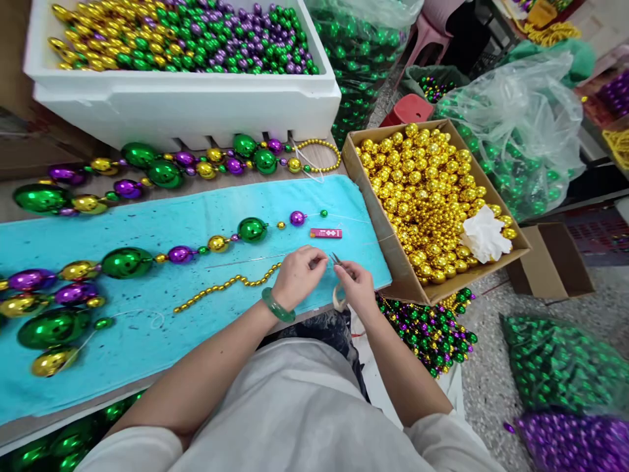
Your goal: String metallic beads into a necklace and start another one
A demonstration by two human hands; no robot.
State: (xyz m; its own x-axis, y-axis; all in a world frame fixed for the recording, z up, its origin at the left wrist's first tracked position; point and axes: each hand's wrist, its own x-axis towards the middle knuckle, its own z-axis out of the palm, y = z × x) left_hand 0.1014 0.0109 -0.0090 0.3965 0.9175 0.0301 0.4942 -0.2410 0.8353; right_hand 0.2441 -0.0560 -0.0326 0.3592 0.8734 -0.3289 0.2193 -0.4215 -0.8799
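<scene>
My left hand (301,274), a green bangle at its wrist, is closed in a pinch above the blue cloth (147,347). What its fingertips hold is too small to make out. A string of small gold beads (228,286) runs up to this hand, its end hidden there. In my right hand (358,287) is a pair of small scissors (337,260), their tips close to the left fingertips. Just beyond lies a pink lighter (325,233). A long needle-like wire (246,260) rests left of my hand. Large green, purple and gold beads (126,263) lie strung across the cloth.
A white foam box (187,98) of mixed beads stands at the back, a finished-looking bead strand (164,174) before it. To the right, a cardboard box (400,272) holds gold beads and crumpled white paper (486,235). Bagged green beads (565,364) sit on the floor.
</scene>
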